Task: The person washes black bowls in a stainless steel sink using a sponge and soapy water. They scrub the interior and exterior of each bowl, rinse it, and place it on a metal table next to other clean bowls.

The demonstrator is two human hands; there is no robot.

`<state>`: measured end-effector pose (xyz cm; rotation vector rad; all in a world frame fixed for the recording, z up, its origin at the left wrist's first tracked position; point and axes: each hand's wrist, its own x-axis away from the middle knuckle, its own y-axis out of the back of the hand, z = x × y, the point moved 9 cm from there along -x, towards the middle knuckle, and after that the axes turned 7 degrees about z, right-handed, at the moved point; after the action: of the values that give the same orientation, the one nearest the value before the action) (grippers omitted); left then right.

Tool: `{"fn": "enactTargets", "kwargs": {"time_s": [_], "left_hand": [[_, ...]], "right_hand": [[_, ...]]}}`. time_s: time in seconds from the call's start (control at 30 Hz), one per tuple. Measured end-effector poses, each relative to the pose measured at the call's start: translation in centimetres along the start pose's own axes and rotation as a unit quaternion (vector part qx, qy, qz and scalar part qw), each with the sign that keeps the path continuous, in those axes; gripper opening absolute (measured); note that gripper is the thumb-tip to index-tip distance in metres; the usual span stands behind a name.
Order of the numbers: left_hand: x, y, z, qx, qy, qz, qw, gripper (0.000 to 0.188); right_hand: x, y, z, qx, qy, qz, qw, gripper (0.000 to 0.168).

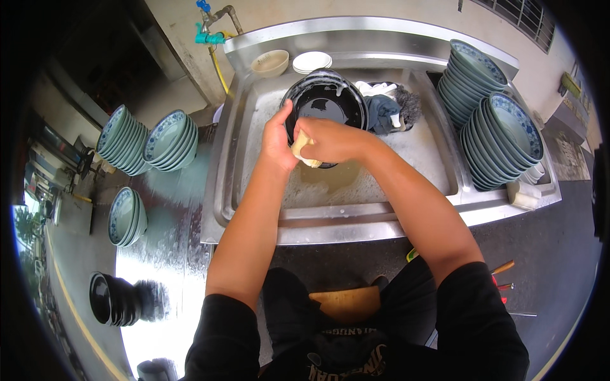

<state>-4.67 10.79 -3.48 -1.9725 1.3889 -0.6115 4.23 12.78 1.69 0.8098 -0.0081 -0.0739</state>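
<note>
Over the sink basin, my left hand (280,140) grips the left rim of a black bowl (329,102), its thumb pointing up along the outside. The bowl is tilted, its wet inside facing me, with suds on the far rim. In my right hand (333,139) is a pale yellow sponge or cloth (303,148), pressed against the bowl's near left rim. My fingers hide part of it. Cloudy, sudsy water (329,185) lies in the stainless steel sink (333,236) below. Right of the bowl are a dark cloth (381,113) and a grey mesh scrubber (408,107).
Tall stacks of blue-patterned bowls (500,138) stand at the sink's right side. More patterned bowls (125,140) and a black bowl stack (114,299) rest on the wet table (167,228) at left. A beige bowl (270,63) and white plates (312,62) sit on the back ledge, near a tap (209,35).
</note>
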Motion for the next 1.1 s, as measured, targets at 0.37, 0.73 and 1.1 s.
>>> {"fn": "enactTargets", "kwargs": {"time_s": [0.37,0.73,1.1], "left_hand": [[0.1,0.2,-0.2,-0.031,-0.013,-0.033,0.999,0.038],[0.8,-0.8,-0.2,-0.057,-0.004,-0.026,0.998,0.031],[-0.5,2.0,-0.6,-0.114,-0.016,-0.077,0.99,0.041]], "right_hand": [[0.1,1.0,-0.3,0.043,0.001,-0.078,0.996,0.034],[0.0,2.3,-0.2,-0.012,0.044,-0.288,0.957,0.028],[-0.2,1.1,-0.3,-0.007,0.055,-0.211,0.976,0.031]]}}
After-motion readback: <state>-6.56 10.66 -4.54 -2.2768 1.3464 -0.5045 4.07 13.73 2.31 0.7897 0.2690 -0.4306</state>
